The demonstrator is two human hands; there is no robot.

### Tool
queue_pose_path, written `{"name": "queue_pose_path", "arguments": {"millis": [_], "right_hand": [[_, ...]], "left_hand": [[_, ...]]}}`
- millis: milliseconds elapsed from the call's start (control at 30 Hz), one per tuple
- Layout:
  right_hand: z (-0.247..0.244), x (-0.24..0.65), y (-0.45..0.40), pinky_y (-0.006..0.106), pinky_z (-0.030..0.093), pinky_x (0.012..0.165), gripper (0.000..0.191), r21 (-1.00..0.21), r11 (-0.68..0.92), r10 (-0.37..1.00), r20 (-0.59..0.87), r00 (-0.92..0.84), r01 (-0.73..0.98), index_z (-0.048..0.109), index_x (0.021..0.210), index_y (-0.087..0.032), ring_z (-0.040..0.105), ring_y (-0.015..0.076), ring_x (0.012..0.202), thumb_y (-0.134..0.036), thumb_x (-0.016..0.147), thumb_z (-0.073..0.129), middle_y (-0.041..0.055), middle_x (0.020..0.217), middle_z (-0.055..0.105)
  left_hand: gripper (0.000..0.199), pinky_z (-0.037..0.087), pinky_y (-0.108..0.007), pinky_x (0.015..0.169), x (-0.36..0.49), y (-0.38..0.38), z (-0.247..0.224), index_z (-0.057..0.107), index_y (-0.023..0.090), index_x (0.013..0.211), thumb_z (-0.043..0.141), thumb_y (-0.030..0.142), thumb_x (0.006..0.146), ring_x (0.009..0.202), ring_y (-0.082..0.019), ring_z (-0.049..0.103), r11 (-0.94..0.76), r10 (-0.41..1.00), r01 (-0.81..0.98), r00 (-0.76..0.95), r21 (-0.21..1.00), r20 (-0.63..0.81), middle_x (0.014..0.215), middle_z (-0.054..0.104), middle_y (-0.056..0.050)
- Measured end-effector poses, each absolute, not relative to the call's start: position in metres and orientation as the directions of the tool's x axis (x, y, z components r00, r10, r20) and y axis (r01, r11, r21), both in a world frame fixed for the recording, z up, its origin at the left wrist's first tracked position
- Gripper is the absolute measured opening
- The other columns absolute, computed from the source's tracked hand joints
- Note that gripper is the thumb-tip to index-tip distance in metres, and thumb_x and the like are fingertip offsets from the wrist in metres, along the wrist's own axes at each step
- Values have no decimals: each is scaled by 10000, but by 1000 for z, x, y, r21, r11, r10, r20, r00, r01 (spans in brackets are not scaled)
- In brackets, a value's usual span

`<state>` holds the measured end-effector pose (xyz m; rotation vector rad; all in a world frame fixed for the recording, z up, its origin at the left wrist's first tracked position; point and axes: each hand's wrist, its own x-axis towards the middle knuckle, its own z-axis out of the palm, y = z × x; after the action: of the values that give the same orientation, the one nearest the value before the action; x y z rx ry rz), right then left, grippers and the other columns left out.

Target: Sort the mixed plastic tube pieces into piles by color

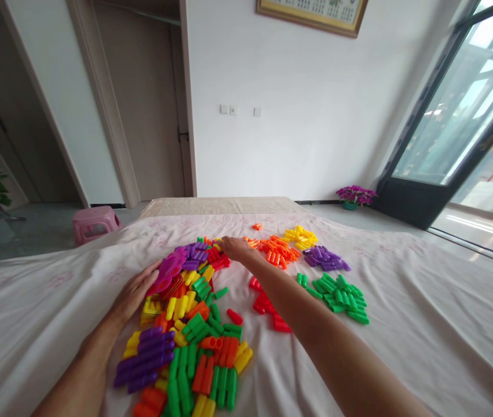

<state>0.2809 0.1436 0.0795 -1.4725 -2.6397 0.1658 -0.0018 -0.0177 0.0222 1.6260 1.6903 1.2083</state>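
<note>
A mixed heap of plastic bullet-shaped building pieces (192, 327) in green, yellow, orange, red and purple lies on the cloth in front of me. My left hand (137, 284) rests at the heap's left side, its fingers stretched along the edge of a pink flower-shaped plastic piece (168, 271). At the far end of the heap is my right hand (235, 248), back upward and fingers bent down among red pieces (216, 259) and purple pieces (194, 255). Its fingertips are mostly hidden, so what they grip cannot be made out.
Right of the heap lie single-colour groups: red (266, 304), orange (278, 252), yellow (300, 236), purple (325, 258) and green (342, 296). A wrinkled pale cloth (424, 307) covers the surface. Beyond are a pink stool (96, 225) and potted flowers (354, 196).
</note>
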Motion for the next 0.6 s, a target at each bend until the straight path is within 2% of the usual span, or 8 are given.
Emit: {"name": "queue_pose_path", "arguments": {"millis": [133,267,333,433,533,600], "right_hand": [[76,315,142,367,469,902,306,-131,551,834,37,-551,824,597,1219,-258,617,235,1083,-296,982,406,99,1215,637],[79,325,148,403,451,948,351,-130,548,836,56,-546,826,588,1248,-233,604,265,1117,-312,996,357,112,1264,624],[79,316,151,414,438,977,396,-185,548,835,67,-546,816,554,1309,-236,589,272,1154,-361,1002,337,104,1311,604],[76,294,151,365,420,1016,428,-310,581,800,50,-598,752,530,1353,-251,544,243,1227,-401,1001,338,70,1369,569],[67,274,141,328,420,1015,420,-354,588,788,47,-614,727,524,1360,-261,529,217,1238,-384,1000,346,48,1374,563],[58,265,128,348,441,988,416,-355,551,820,61,-569,755,507,1369,-278,560,219,1188,-383,998,349,51,1327,591]], "left_hand": [[674,327,-367,1146,-4,-13,18,536,135,1396,456,559,878,1371,-250,453,-70,969,470,-177,880,171,1474,513,-134],[662,351,-366,1132,-7,-10,13,554,165,1384,469,569,867,1361,-253,465,-68,970,457,-178,887,166,1463,531,-111],[660,319,-370,1152,-7,-11,14,549,164,1388,473,563,868,1372,-251,451,-74,970,452,-173,889,169,1473,520,-108],[671,302,-378,1162,-5,-13,17,528,155,1405,474,559,871,1380,-250,440,-68,974,425,-167,903,152,1488,500,-116],[666,317,-375,1156,-2,-16,22,547,148,1386,478,561,869,1372,-250,450,-68,975,409,-166,910,147,1470,523,-113],[654,353,-381,1136,1,-17,26,597,152,1341,485,576,856,1341,-264,489,-82,966,444,-186,893,181,1413,585,-106]]}}
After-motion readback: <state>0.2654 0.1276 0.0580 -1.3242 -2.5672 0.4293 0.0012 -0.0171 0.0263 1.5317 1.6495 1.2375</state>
